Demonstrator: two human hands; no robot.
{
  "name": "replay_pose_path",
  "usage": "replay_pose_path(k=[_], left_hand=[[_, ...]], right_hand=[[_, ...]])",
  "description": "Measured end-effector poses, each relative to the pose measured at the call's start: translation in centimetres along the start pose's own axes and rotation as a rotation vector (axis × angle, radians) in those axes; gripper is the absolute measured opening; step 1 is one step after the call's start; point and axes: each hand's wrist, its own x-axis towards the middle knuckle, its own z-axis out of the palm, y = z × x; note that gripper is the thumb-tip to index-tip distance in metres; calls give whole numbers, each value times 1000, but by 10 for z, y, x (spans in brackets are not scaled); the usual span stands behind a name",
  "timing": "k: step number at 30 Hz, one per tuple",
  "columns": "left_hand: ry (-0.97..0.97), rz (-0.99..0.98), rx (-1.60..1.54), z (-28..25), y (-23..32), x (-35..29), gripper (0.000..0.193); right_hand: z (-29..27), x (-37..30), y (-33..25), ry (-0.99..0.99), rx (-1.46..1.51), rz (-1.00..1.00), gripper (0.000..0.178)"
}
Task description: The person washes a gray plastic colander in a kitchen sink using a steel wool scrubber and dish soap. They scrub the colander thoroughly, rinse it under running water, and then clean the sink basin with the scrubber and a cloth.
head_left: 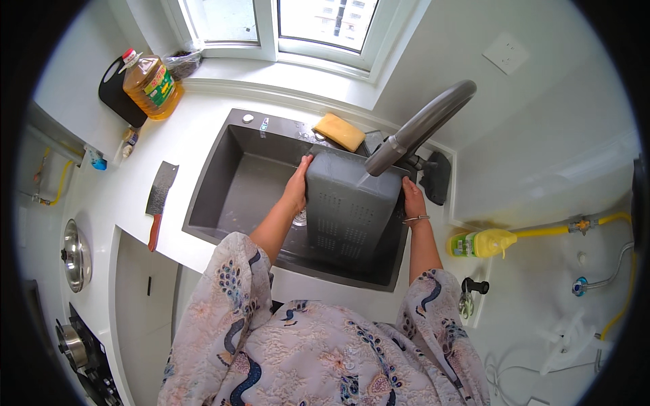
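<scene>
A dark grey drain basket [349, 216] with rows of small holes is tilted in the right half of the grey sink [210, 176]. My left hand [296, 184] grips its left edge near the top. On the other side, my right hand [414, 199] holds the right edge, fingers curled over the rim. Water runs from the grey faucet [406, 139] onto the basket's upper part. The sink drain [300, 218] shows in part beside my left wrist; the basket hides the rest of the sink floor there.
A yellow sponge [340, 131] lies on the sink's back ledge. Left of the sink rests a cleaver [160, 199] with a red-brown handle. An oil bottle [153, 86] stands at the back left. A yellow detergent bottle [482, 243] lies to the right, above scissors [466, 301].
</scene>
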Motion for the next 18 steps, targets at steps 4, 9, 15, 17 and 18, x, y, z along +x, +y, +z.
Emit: replay_pose_path(k=[4,9,15,17,18], left_hand=[[-63,282,537,14,-13,12,50],[81,911,1224,51,-27,-6,40],[-201,1110,1632,91,-37,-44,45],[-360,1154,1605,103,-42,-48,42],[-395,1143,1592,104,-43,-47,42]], right_hand=[[-6,-15,-12,74,58,19,44],[-19,-18,-15,114,3,-18,42],[-18,-22,-21,142,-60,-43,41],[-18,-20,-20,147,-67,-68,41],[-16,-20,-20,148,-70,-80,40]])
